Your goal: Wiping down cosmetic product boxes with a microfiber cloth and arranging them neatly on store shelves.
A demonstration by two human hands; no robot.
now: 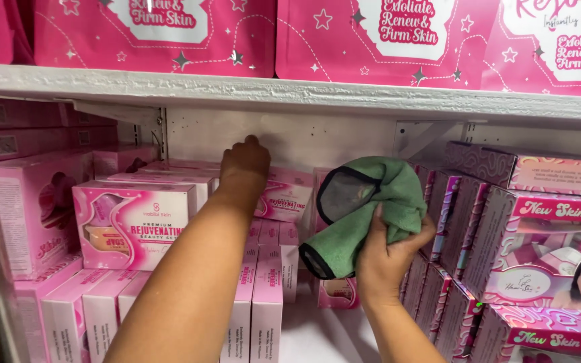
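head view, two hands (left on pink box), right gripping one green cloth

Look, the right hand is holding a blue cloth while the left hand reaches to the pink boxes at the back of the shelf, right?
Not quite: the cloth is green, not blue, as the head view shows. The right hand does hold it, and the left hand reaches the pink boxes at the back of the shelf.

A shop stockroom (or store display): white shelves packed with pink cosmetic boxes.

one green cloth, two hands
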